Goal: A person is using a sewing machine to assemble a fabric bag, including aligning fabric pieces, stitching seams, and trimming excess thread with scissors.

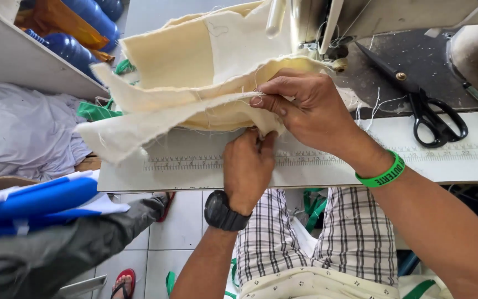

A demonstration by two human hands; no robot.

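Layered cream and white canvas fabric [195, 83] with frayed edges lies on the sewing machine table [183, 171], reaching under the machine head [316, 22]. My right hand [305, 108], with a green wristband, pinches the folded fabric edge from above near the needle area. Under that same edge my left hand [247, 166], a black watch on its wrist, grips the fabric from below.
Black scissors [427, 105] lie to the right of the machine on the dark bed. A ruler strip [195, 162] runs along the table's front. At left are grey cloth [23, 133], blue and white fabric [34, 202], blue bottles [78, 33], green straps.
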